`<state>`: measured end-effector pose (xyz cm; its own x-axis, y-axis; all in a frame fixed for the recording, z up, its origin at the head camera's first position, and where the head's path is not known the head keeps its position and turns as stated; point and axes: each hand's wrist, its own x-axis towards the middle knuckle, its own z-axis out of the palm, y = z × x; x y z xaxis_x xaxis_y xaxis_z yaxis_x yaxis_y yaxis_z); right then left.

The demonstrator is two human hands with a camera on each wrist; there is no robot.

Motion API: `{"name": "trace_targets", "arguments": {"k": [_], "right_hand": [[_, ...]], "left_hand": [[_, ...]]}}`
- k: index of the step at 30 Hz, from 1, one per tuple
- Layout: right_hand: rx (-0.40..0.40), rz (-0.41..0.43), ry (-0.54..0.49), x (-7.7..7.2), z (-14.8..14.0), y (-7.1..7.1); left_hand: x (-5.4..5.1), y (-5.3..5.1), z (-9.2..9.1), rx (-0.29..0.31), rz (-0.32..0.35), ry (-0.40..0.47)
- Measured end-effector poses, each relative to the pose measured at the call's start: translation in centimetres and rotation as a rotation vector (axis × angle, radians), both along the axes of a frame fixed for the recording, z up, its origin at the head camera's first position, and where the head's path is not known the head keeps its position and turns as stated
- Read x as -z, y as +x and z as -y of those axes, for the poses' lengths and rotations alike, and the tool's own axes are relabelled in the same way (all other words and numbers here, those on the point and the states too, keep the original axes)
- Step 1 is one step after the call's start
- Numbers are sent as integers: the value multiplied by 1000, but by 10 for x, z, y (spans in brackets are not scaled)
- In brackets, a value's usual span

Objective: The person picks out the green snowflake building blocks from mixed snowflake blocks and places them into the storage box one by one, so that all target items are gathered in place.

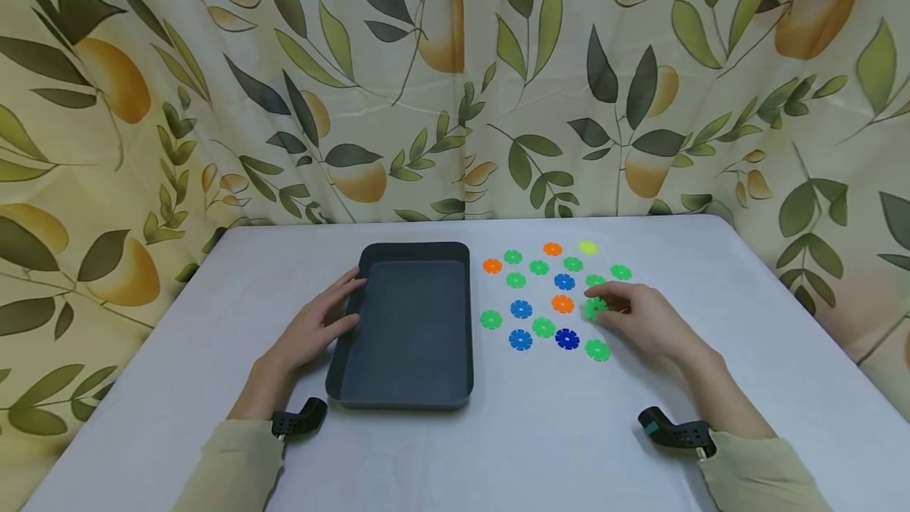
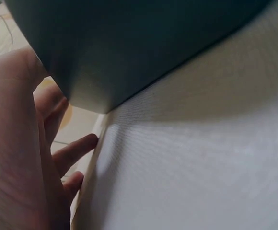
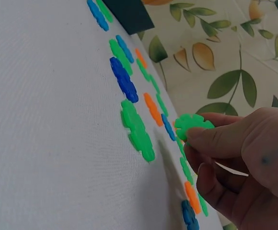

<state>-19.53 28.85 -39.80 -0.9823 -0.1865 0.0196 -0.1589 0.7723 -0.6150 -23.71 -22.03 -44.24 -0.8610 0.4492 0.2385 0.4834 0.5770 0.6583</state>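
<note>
A dark grey rectangular tray (image 1: 405, 330) lies on the table. My left hand (image 1: 313, 326) rests against the tray's left side, with fingertips and thumb at the rim; in the left wrist view its fingers (image 2: 74, 153) are loosely spread below the tray's corner. My right hand (image 1: 650, 318) pinches a green notched plastic disc (image 3: 192, 125) between thumb and forefinger, held just above the table. Several similar discs lie flat between the tray and this hand, among them an orange disc (image 1: 562, 304), a dark blue disc (image 1: 567, 339) and a green disc (image 1: 598, 350).
The table (image 1: 540, 433) has a white covering. Behind it hangs a curtain (image 1: 426, 141) with a leaf and fruit print. A yellow disc (image 1: 588, 247) lies among the farthest discs. Black wrist cameras sit on both wrists.
</note>
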Motion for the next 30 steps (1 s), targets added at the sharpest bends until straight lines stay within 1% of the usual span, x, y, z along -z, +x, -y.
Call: {"name": "trace_targets", "arguments": {"k": [3, 9, 13, 17, 20, 25, 30], "right_hand": [[5, 13, -19, -2, 3, -1], [-1, 66, -60, -8, 8, -2], [-23, 88, -85, -12, 15, -6], [-27, 113, -128, -17, 24, -12], [-36, 120, -160, -20, 31, -16], [-74, 125, -210, -25, 42, -21], [-90, 115, -231, -30, 56, -26]], "left_hand": [[1, 0, 0, 3, -1, 4], [1, 0, -2, 3, 11, 13], [0, 0, -1, 1, 8, 16], [0, -2, 0, 2, 6, 11], [0, -2, 0, 0, 7, 9], [0, -2, -1, 9, 10, 16], [0, -2, -1, 11, 6, 19]]}}
